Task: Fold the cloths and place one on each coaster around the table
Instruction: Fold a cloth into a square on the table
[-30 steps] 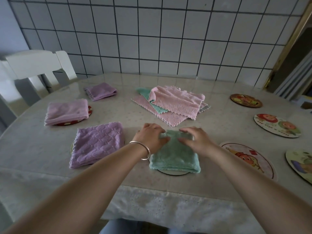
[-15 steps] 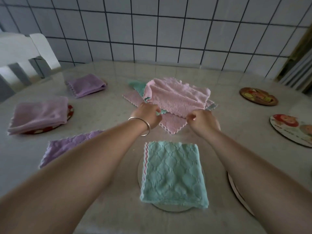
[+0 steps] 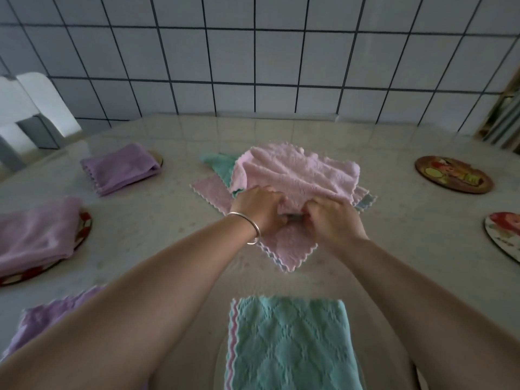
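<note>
A loose pile of cloths lies mid-table, with a pink cloth (image 3: 298, 175) on top, another pink cloth (image 3: 289, 246) beneath and a teal cloth (image 3: 218, 163) peeking out behind. My left hand (image 3: 260, 211) and my right hand (image 3: 332, 218) both pinch the near edge of the top pink cloth, fingers curled into it. A folded teal cloth (image 3: 289, 344) rests on a coaster (image 3: 222, 361) close to me. Three folded purple cloths (image 3: 121, 167) (image 3: 36, 235) (image 3: 47, 319) sit on coasters at the left.
Two bare picture coasters lie at the right: a brown one (image 3: 453, 174) and a pale one (image 3: 503, 235). A white chair (image 3: 31, 114) stands at the far left corner. A tiled wall rises directly behind the table (image 3: 394, 249).
Both hands left the folded teal cloth on its coaster, reached forward to the pile and took hold of the top pink cloth's near edge. The view moved in closer.
</note>
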